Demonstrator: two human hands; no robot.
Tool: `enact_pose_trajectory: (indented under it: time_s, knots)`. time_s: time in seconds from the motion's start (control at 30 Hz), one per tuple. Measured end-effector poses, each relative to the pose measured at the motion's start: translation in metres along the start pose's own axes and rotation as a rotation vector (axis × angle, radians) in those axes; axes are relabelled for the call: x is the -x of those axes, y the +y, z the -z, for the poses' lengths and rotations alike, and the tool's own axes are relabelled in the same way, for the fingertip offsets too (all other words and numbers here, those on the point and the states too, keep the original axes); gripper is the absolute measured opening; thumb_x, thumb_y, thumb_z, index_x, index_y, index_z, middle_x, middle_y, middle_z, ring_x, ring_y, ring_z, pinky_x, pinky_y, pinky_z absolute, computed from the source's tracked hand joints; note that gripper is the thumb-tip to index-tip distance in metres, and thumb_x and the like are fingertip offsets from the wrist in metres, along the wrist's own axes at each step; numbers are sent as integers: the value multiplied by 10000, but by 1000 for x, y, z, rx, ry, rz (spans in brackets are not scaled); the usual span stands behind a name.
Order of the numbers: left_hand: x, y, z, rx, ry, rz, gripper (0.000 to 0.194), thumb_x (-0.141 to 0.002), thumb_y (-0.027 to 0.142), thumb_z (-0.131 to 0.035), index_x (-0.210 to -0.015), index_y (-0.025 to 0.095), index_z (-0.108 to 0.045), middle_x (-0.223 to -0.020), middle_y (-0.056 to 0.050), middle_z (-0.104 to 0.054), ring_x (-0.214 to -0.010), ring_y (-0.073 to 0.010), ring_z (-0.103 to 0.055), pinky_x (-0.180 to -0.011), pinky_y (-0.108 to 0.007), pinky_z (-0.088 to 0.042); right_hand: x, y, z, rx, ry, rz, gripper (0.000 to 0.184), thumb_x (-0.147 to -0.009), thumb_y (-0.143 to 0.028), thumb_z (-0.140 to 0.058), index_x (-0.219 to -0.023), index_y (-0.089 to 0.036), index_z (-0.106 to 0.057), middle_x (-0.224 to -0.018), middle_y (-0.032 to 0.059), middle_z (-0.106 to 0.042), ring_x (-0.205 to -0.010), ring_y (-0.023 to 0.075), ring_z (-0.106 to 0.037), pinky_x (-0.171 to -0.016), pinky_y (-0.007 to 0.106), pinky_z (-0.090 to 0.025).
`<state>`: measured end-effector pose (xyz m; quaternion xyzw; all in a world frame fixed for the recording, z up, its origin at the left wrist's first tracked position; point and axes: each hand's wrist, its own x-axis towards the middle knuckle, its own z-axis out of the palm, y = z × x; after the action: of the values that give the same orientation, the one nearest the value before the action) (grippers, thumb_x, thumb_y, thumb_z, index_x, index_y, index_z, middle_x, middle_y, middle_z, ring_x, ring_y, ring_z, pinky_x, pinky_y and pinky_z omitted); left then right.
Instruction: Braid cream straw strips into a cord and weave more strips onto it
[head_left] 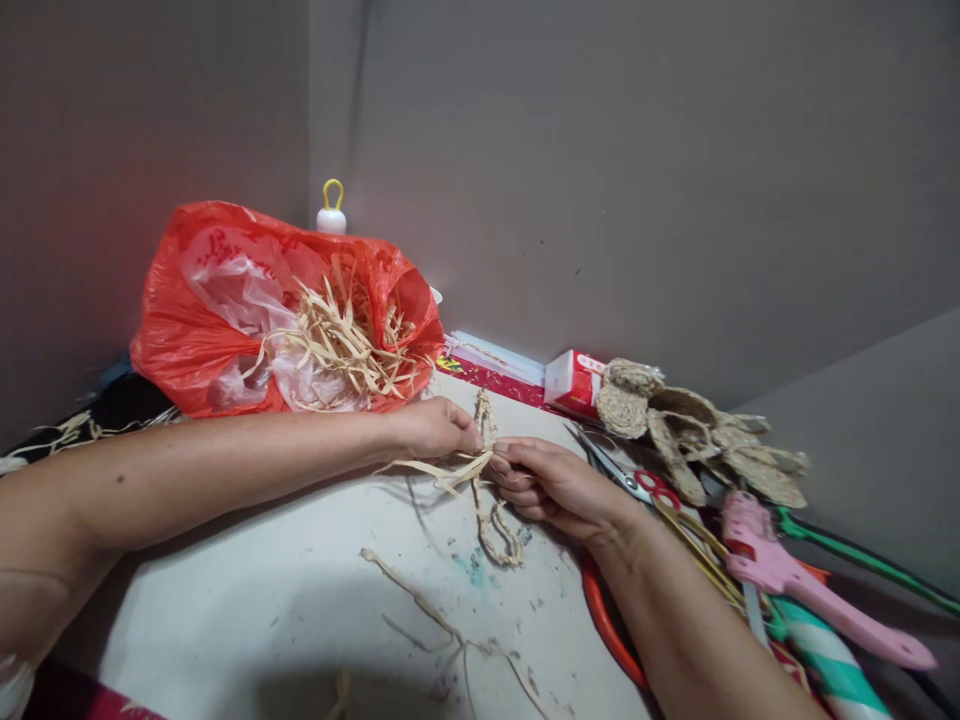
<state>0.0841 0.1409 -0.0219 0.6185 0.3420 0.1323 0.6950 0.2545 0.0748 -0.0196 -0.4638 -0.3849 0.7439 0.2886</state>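
My left hand (pixel 435 428) and my right hand (pixel 551 485) meet above a white table (pixel 285 590). Both pinch a thin braided straw cord (pixel 486 470), with loose pale straw strips fanning out to the left between the fingers. The braid's upper end sticks up beside my left fingertips, and its lower part curls down onto the table below my right hand. My fingers on both hands are closed on the straw.
A red plastic bag (pixel 195 320) of loose straw lies at the back left. Woven straw pieces (pixel 690 430), red-handled scissors (pixel 645 485), a pink tool (pixel 795 575) and a red-white box (pixel 574 382) lie at the right. Straw scraps (pixel 420 605) litter the table's front. Grey walls close the corner.
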Motion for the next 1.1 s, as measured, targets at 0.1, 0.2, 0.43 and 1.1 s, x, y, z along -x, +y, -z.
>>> enact_pose_trajectory:
  time_s: [0.1,0.2,0.43,1.1]
  knots:
    - [-1,-1,-2,-21,21,-7,127,-723,226,-571,-629,170,-507,-381,101,-333,-319,-35,-228,-354,-187,-135,-1,0,-1,30,-2,4,260,-811,-306,-534,-627,-176,-405,-507,-96,-251,-407,30,-108,-351,153,-75]
    - [-1,0,-4,-80,48,-12,105,-713,219,-550,-629,175,-505,-397,93,-341,-323,-41,-225,-349,-195,-127,-1,1,-2,56,3,15,270,-808,-314,-544,-627,-179,-397,-512,-96,-254,-410,31,-104,-349,154,-80]
    - [5,10,-3,-367,138,-53,127,-707,202,-530,-587,163,-518,-468,63,-413,-409,-53,-327,-402,-182,-217,-1,1,-6,95,64,33,338,-792,-366,-577,-585,-181,-384,-491,-95,-280,-394,25,-120,-349,164,-74]
    - [34,26,-26,-879,211,-72,148,-733,212,-458,-771,141,-582,-787,-114,-673,-714,-220,-619,-535,-254,-406,-8,8,-24,-6,225,86,316,-652,-258,-646,-508,-187,-374,-406,-105,-284,-350,12,-157,-344,166,-83]
